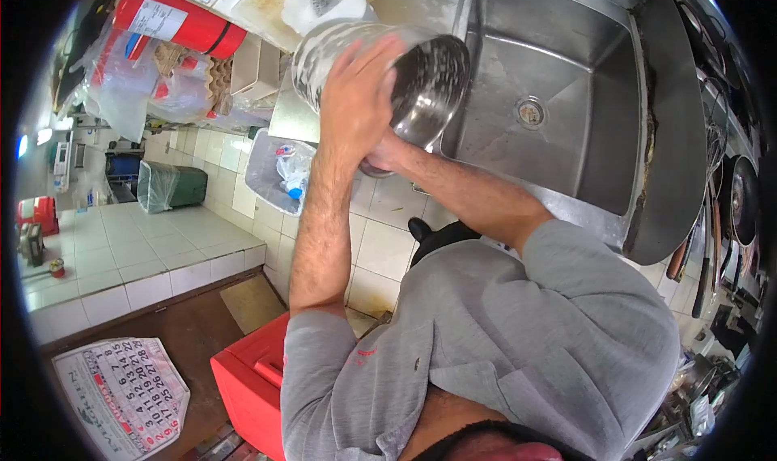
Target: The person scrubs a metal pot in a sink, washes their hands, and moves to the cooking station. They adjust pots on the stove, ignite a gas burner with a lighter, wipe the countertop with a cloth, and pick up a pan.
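Note:
A shiny metal pot (433,76), tilted on its side with its opening toward the sink, has whitish foam or residue on its outside and inner wall. My left hand (356,97) lies flat against the pot's outer side, fingers stretched out. Lower down, my right hand (387,152) is at the pot's underside, its fingers mostly hidden behind the other hand and the pot. The pot is held left of the steel sink (558,72), which has a round drain at its bottom.
A white container (324,4) stands on the counter behind the pot. Below is a grey bin (267,174) with plastic bottles. A red fire extinguisher (174,22) lies at the upper left. Pans and utensils (740,198) hang at the right. A red box (251,380) stands at the lower left.

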